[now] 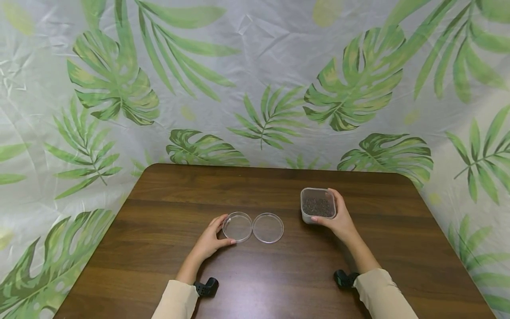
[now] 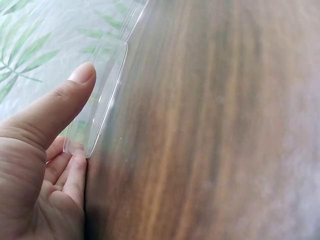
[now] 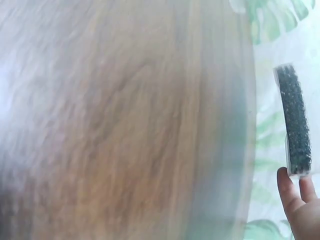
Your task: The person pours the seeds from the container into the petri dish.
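Observation:
My left hand (image 1: 210, 239) grips a round clear petri dish (image 1: 237, 227) at its left side, thumb in front and fingers behind. In the left wrist view the thumb (image 2: 82, 75) lies along the dish's clear wall (image 2: 102, 105). A second round clear dish piece (image 1: 268, 228) lies against it on the right. My right hand (image 1: 338, 217) holds a square clear plastic container (image 1: 306, 218) by its right side. Dark, soil-like granules (image 1: 317, 207) partly fill it. The right wrist view shows the container (image 3: 294, 120) raised off the table.
The brown wooden table (image 1: 263, 186) has rounded far corners. Behind and beside it hangs a pale cloth with green leaves (image 1: 267, 117). Each wrist wears a black device, one on the left (image 1: 207, 287) and one on the right (image 1: 344, 279).

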